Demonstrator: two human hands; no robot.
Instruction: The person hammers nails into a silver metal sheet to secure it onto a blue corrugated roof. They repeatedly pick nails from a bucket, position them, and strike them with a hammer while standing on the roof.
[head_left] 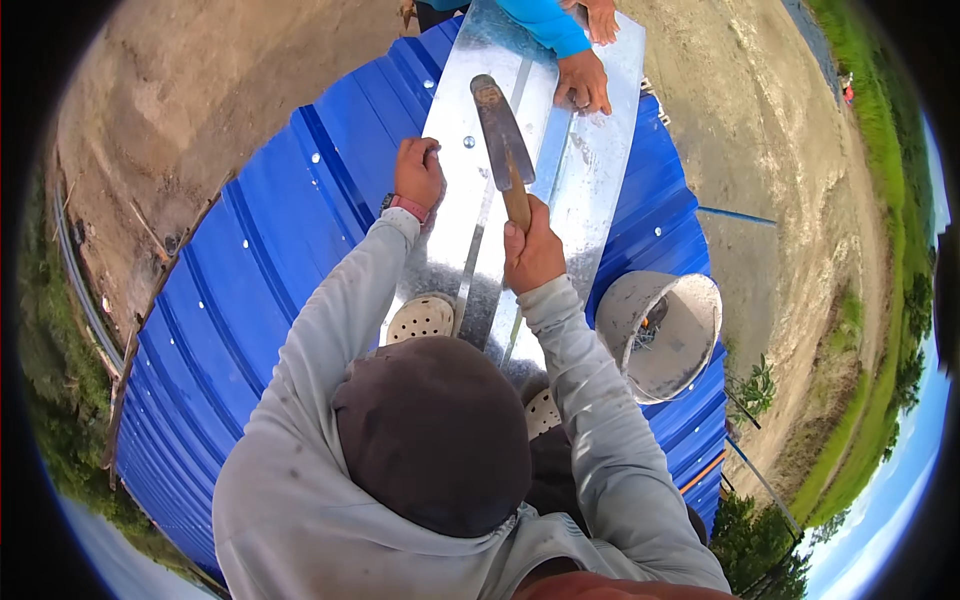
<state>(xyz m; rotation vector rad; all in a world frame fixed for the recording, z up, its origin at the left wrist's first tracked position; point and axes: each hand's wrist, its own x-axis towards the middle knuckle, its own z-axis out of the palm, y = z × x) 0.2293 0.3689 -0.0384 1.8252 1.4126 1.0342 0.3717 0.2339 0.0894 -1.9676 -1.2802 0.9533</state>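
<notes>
My right hand [532, 250] grips the wooden handle of a hammer-like tool [505, 135], whose long dark metal head is over a shiny galvanized sheet [575, 210] with lengthwise ridges. My left hand [418, 172] has its fingers curled at the sheet's left edge, by a round fastener [468, 142]. At the top, a co-worker in a blue sleeve [540, 25] has one hand [582, 85] pressed on the sheet and the other [602, 20] near its far edge. Light perforated clogs [418, 320] show beside my dark-covered head in the lower middle.
The blue corrugated roofing [280, 230] surrounds the sheet and curves down at both sides. A dirty white bucket [660, 335] with small metal pieces inside sits at my right. Dirt ground [150, 120] lies beyond the roof edges, with grass [860, 120] at the far right.
</notes>
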